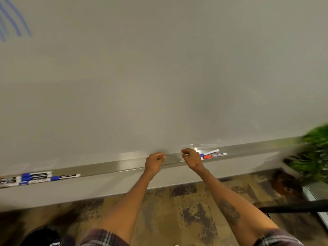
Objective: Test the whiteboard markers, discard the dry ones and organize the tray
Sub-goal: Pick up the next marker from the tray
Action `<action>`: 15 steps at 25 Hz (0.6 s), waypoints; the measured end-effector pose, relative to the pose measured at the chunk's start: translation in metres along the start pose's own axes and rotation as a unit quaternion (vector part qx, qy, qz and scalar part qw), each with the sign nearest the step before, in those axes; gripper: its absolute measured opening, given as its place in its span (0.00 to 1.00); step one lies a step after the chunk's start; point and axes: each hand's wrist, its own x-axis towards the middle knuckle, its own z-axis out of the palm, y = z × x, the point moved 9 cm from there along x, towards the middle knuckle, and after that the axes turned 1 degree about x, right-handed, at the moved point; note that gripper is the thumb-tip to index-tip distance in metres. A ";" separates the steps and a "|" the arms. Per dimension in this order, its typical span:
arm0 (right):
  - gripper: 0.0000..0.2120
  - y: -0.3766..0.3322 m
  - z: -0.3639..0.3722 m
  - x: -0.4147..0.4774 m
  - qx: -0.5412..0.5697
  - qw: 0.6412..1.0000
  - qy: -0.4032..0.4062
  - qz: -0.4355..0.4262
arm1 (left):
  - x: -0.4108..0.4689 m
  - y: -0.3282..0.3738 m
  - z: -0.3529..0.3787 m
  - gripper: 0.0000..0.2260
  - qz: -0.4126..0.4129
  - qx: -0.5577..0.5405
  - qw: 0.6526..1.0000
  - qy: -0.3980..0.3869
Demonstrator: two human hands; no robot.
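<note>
The whiteboard (159,77) fills the upper view, with blue test strokes (12,22) at its top left. Its metal tray (110,167) runs along the bottom edge. My right hand (192,158) is curled over the tray and pinches a thin pale marker end at its fingertips. Just right of it lie a blue-capped marker (210,152) and a red-capped marker (214,155). My left hand (154,160) rests on the tray edge with its fingers curled, and nothing shows in it. Several blue-capped markers (40,177) lie grouped at the tray's far left.
A green potted plant (312,153) stands at the right on patterned carpet (177,210). A dark bar (292,207) crosses the lower right. A dark bag or bin (40,237) sits at the bottom left near my feet.
</note>
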 end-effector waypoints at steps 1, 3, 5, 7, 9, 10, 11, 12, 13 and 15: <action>0.14 0.013 -0.011 0.002 -0.002 1.000 0.011 0.008 | 0.002 0.005 0.011 0.10 0.004 0.001 1.000 -0.006; 0.14 0.039 -0.031 0.007 -0.007 0.999 0.029 0.024 | 0.008 0.013 0.031 0.09 0.009 0.002 1.000 -0.017; 0.15 0.063 -0.047 0.012 0.000 0.998 0.043 0.045 | 0.013 0.018 0.047 0.09 0.012 0.015 1.000 -0.024; 0.16 0.087 -0.061 0.016 0.019 0.996 0.055 0.073 | 0.020 0.023 0.062 0.10 0.013 0.028 0.999 -0.024; 0.17 0.107 -0.073 0.019 0.033 0.992 0.074 0.096 | 0.027 0.026 0.076 0.10 0.010 0.027 0.999 -0.026; 0.18 0.116 -0.078 0.022 0.039 0.990 0.086 0.103 | 0.031 0.026 0.084 0.10 0.006 0.026 0.999 -0.028; 0.19 0.123 -0.084 0.024 0.046 0.988 0.098 0.108 | 0.033 0.027 0.094 0.11 -0.004 0.023 0.999 -0.033; 0.19 0.131 -0.089 0.028 0.056 0.986 0.108 0.111 | 0.037 0.027 0.105 0.11 -0.017 0.015 0.999 -0.038; 0.19 0.135 -0.094 0.031 0.063 0.985 0.112 0.112 | 0.039 0.027 0.116 0.11 -0.030 0.010 0.998 -0.045; 0.16 0.140 -0.102 0.036 0.067 0.985 0.121 0.100 | 0.043 0.031 0.142 0.09 -0.048 0.015 0.996 -0.069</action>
